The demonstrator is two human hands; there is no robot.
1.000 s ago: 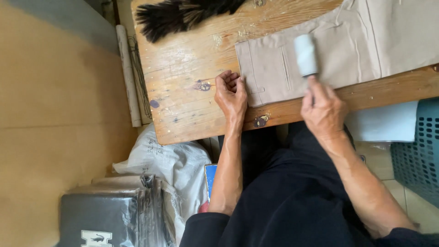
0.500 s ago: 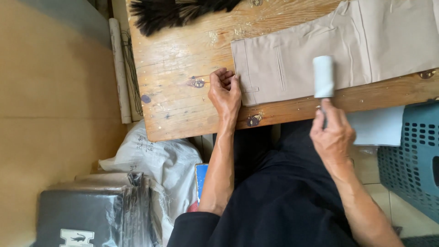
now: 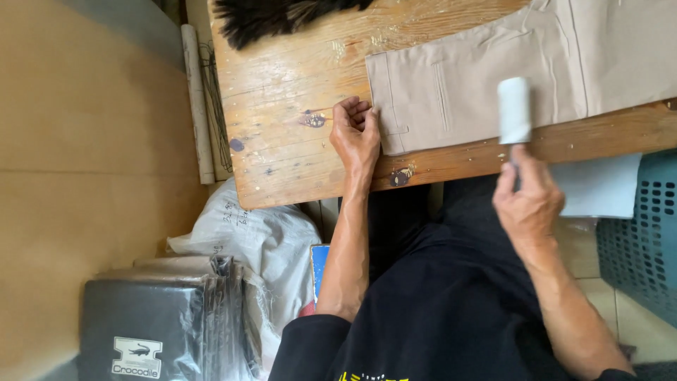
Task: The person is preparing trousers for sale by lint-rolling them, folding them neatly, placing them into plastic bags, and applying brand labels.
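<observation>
- Head view, the only one I have. I'm looking down at a wooden tabletop [image 3: 282, 92] with beige trousers [image 3: 493, 77] laid flat on it.
- Left hand [image 3: 356, 134]: fingers [image 3: 350, 107] curled and pressed together, knuckles up, pinning the trouser edge at the hem or waistband corner. The cloth starts right at the fingertips and runs away from them across the tabletop.
- Right hand [image 3: 529, 201]: fingers closed round the handle of a white lint roller [image 3: 514, 111]. The handle is mostly hidden in the grip; only the roll shows.
- Roller roll sits just beyond the right fingertips, lying on the near strip of the trousers, close to the tabletop's front edge. Looks like it touches the cloth, but I can't confirm contact from this angle.
- Progress, my read: rolling is under way on the near edge of the garment. The cloth looks clean and flat near both hands, but I can't tell from this frame which areas are already rolled. The far part of the trousers runs out of frame, so I judge a fair share is left.
- Around the hands: black feather duster [image 3: 282, 14] on the tabletop, well beyond the left fingers. White sheet [image 3: 599, 187] just beside the right hand, below the tabletop edge. Teal plastic basket [image 3: 642, 240] outboard of the right wrist.
- Below the left forearm: white sack [image 3: 254, 240] and a black wrapped bundle [image 3: 155, 324] on the floor.
</observation>
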